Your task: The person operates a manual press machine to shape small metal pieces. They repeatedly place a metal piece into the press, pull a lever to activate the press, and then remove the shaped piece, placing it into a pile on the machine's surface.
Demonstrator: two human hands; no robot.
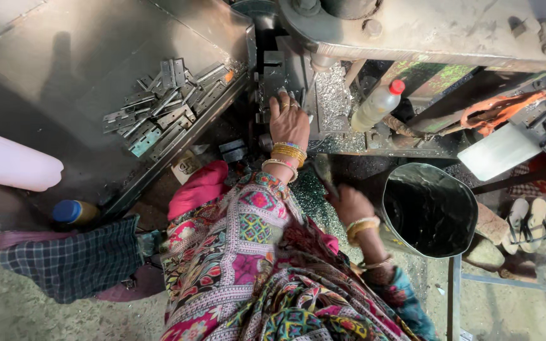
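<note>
Obstacles: heap of grey metal hinges on the steel surface; clear plastic bottle with red cap; dark metal bucket. Free room: bare steel left of the heap; the gap beneath the grey machine body seems cramped.

A clear plastic bottle with a red cap is leaning on the machine, and a yellowish bottle with a blue cap is lying at lower left.
</note>
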